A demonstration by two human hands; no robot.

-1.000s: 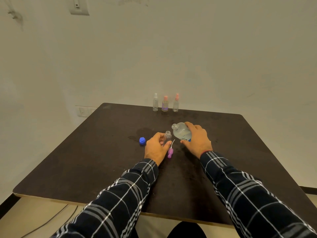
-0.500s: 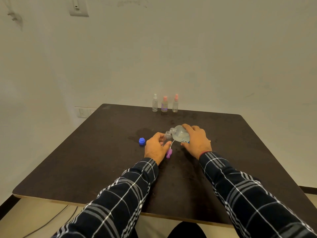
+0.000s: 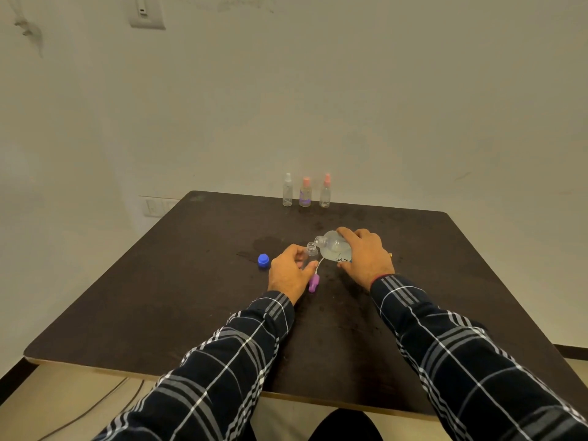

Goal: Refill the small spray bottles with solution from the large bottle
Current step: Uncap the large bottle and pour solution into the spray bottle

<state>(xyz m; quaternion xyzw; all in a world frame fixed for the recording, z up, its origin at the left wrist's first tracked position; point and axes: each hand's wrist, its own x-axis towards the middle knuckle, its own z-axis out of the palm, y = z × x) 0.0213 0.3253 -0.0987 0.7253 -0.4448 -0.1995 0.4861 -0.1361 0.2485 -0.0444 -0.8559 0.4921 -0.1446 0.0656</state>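
My left hand (image 3: pixel 289 272) grips a small clear spray bottle (image 3: pixel 311 253) that stands uncapped on the dark table (image 3: pixel 165 300). My right hand (image 3: pixel 366 253) holds the large clear bottle (image 3: pixel 332 248), tilted left so its open mouth sits just above and right of the small bottle's neck. The small bottle's purple spray head (image 3: pixel 313 283), with its white tube, lies on the table between my hands. A blue cap (image 3: pixel 263 260) rests to the left of my left hand.
Three small spray bottles (image 3: pixel 305 193) stand in a row at the table's far edge, one with a white top and two with pink tops. A wet-looking patch (image 3: pixel 270 243) marks the table behind the blue cap. A wall stands right behind the table.
My right hand has tipped the large bottle further left, bringing its mouth over to the small bottle's neck. My left hand has stayed on the small bottle.
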